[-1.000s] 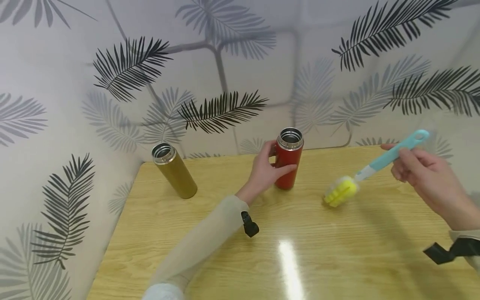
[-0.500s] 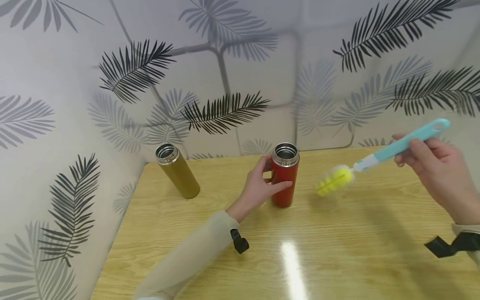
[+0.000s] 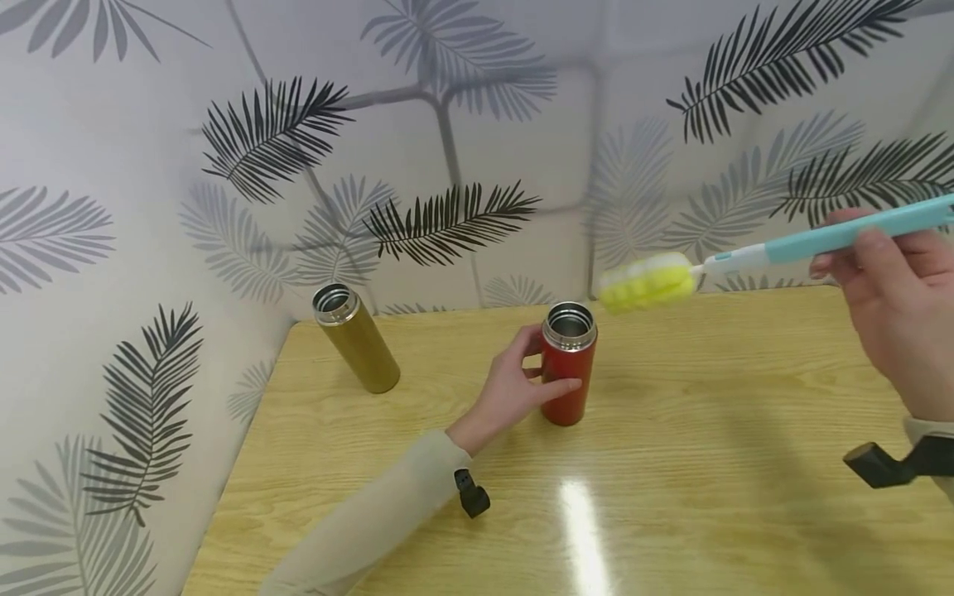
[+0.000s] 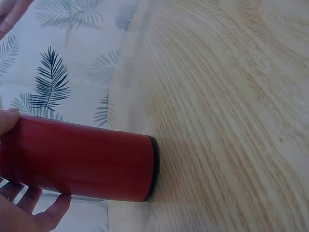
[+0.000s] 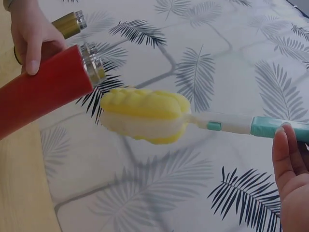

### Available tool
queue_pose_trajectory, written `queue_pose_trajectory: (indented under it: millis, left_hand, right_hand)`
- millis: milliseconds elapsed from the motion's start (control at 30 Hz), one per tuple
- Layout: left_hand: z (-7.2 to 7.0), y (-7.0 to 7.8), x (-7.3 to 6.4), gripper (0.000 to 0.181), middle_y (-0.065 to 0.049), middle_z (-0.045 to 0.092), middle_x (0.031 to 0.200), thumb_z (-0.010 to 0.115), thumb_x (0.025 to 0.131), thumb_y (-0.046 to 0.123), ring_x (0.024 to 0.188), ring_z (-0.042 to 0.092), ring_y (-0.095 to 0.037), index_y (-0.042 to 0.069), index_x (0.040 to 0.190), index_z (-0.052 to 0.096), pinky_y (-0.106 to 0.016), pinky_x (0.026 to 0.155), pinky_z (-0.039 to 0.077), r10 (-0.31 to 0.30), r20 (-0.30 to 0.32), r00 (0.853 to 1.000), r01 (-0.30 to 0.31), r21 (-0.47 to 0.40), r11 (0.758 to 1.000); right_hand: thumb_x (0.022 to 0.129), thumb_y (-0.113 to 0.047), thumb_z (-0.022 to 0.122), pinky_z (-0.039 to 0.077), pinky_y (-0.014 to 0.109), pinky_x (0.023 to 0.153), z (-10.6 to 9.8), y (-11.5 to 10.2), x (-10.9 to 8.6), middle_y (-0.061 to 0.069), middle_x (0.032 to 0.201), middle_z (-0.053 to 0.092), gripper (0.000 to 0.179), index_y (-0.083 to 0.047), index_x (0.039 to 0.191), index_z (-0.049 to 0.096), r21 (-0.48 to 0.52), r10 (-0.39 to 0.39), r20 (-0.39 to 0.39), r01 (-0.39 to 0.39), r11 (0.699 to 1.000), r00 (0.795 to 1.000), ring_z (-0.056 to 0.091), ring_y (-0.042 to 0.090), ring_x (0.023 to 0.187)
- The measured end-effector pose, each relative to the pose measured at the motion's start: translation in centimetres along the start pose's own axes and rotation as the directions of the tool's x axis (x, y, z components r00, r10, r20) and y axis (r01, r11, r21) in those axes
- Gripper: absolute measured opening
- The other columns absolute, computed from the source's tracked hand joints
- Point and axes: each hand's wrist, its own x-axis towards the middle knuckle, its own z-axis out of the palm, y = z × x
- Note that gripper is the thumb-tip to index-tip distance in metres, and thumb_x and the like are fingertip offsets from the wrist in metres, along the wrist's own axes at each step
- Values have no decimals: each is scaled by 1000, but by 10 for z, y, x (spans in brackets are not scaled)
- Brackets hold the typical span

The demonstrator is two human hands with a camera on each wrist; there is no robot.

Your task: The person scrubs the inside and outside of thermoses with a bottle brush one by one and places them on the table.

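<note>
My left hand (image 3: pixel 510 385) grips a red thermos bottle (image 3: pixel 566 377), which stands upright on the wooden table with its steel mouth uncovered. In the left wrist view the bottle's dark base (image 4: pixel 153 169) meets the tabletop. With thumb and fingers, my right hand (image 3: pixel 905 306) holds a bottle brush (image 3: pixel 812 246) by its light blue handle. Its yellow and white sponge head (image 3: pixel 648 283) points left, raised above and right of the red bottle's mouth. Seen from the right wrist, the sponge (image 5: pixel 145 113) is close to that mouth but apart from it.
A gold thermos bottle (image 3: pixel 358 339), also without a lid, stands at the table's back left. Behind the wooden table (image 3: pixel 708 480) rises a wall (image 3: pixel 484 141) with a leaf pattern, and another patterned wall (image 3: pixel 67 273) runs along the left.
The red bottle has come nearer to the front edge with my left hand on it. My right hand has raised the brush, which has swung from sloping down to nearly level.
</note>
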Motion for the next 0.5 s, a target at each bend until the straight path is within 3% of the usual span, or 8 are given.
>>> queue_pose_trajectory:
  millis: [267,500]
  left_hand:
    - [0,-6,0,73,-1,61,138,87,87,20,126,57,-19,18,149,48,-40,98,56,29,14,999,-29,6,1000]
    - [1,-7,-2,74,-2,58,143,85,89,21,129,56,-20,17,152,45,-39,101,54,33,24,999,-33,0,999]
  right_hand:
    - [107,7,44,57,30,82,23,-8,14,22,115,65,30,25,130,49,132,-21,23,18,991,1000,63,27,89]
    - [106,4,50,56,27,80,38,-6,13,22,114,66,31,25,129,53,6,13,-10,-13,1000,1000,61,26,86]
